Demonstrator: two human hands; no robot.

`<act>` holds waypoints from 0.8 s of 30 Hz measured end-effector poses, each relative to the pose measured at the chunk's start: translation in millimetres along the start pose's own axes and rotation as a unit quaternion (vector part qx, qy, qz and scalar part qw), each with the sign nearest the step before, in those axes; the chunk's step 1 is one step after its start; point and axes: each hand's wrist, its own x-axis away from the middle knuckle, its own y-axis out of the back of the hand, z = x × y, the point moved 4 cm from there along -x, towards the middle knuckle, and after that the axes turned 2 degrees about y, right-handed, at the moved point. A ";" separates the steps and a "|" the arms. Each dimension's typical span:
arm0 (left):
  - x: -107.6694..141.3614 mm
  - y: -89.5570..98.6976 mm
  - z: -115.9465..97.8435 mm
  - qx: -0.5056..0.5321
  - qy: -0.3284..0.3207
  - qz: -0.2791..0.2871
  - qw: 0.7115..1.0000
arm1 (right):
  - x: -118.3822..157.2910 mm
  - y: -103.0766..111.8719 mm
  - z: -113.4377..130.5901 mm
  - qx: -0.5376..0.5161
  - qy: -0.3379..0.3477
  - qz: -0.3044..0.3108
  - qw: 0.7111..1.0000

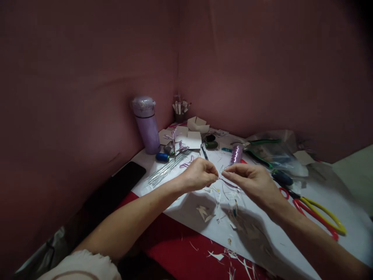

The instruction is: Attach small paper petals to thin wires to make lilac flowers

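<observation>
My left hand (201,173) is closed in a pinch over the white work surface. From its fingertips a thin purple strand (230,182) runs to the right, passing under my other hand. My right hand (252,179) also pinches, its fingertips just apart from the left ones; what they hold is too fine to make out. Behind the hands stands a spool of shiny purple thread (236,154). Purple looped wire shapes (175,144) and a bundle of thin silvery wires (167,170) are beyond my left hand.
A purple bottle (148,130) stands back left, near a black phone-like slab (128,175). Red-and-yellow-handled pliers (319,214) lie right, by a plastic bag (282,151). Blue thread spools (162,157), cards (194,140) and paper scraps (205,213) are scattered about. Pink walls enclose the corner.
</observation>
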 end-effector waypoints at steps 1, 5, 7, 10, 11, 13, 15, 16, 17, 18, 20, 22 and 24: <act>0.9 -0.9 -1.1 0.020 0.002 0.016 1.000 | -5.8 2.4 -2.2 -0.002 -0.004 0.013 1.000; 3.9 -2.9 -4.6 0.100 0.023 0.054 0.993 | -21.3 3.9 -18.7 -0.044 -0.060 0.071 0.995; 4.7 -4.3 -4.8 0.114 0.039 0.068 0.990 | -22.9 1.3 -25.8 -0.069 -0.089 0.099 0.989; 5.3 -6.2 -3.8 0.107 0.061 0.084 0.989 | -22.5 -0.3 -29.2 -0.068 -0.089 0.112 0.987; 5.5 -6.4 -3.6 0.104 0.069 0.084 0.989 | -22.5 0.0 -28.9 -0.062 -0.079 0.109 0.989; 6.0 -6.3 -3.6 0.108 0.080 0.084 0.987 | -22.9 0.7 -27.9 -0.058 -0.059 0.104 0.991; 6.5 -6.1 -4.5 0.117 0.085 0.088 0.986 | -23.5 0.7 -28.1 -0.062 -0.046 0.105 0.991; 6.7 -5.9 -5.1 0.118 0.083 0.090 0.985 | -23.9 0.6 -28.8 -0.064 -0.041 0.105 0.992; 6.6 -5.7 -5.5 0.117 0.081 0.090 0.986 | -24.2 0.3 -29.9 -0.065 -0.039 0.105 0.992; 6.5 -5.5 -5.7 0.113 0.078 0.089 0.986 | -24.6 0.0 -31.3 -0.065 -0.037 0.105 0.992; 6.3 -5.7 -5.3 0.108 0.078 0.089 0.987 | -25.3 -1.0 -34.1 -0.063 -0.031 0.107 0.992; 6.3 -6.1 -4.6 0.113 0.079 0.092 0.986 | -25.9 -2.0 -36.7 -0.063 -0.023 0.112 0.991; 6.5 -5.8 -4.5 0.127 0.073 0.096 0.985 | -26.0 -2.2 -40.2 -0.078 -0.033 0.110 0.990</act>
